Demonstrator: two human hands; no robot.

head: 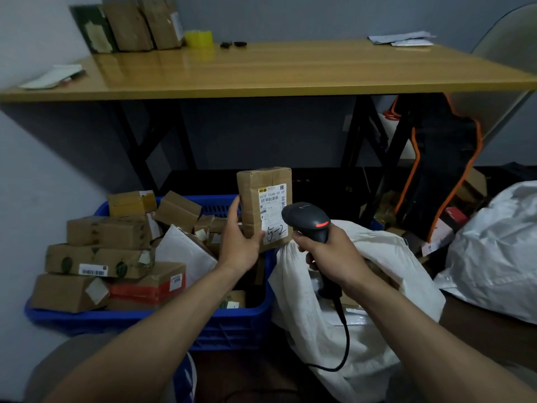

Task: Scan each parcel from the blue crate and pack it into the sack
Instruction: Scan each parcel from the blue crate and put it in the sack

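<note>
Head view: the white sack (pixel 386 257) slumps open against the right side of the blue crate (pixel 232 318), which is heaped with boxes (pixel 110 231). Above its far right corner the left hand (pixel 241 242) grips a parcel (pixel 261 181) upright. The right hand (pixel 328 251) wraps the scanner (pixel 305 216) handle, its head just beside the label (pixel 271 199). That close and off-angle, the barcode could misread, I'd judge.

Left grip (pixel 241 242), right grip (pixel 329 254) raised, both holding.

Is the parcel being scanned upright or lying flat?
Upright: the left hand holds the parcel on end, label facing the scanner.
</note>
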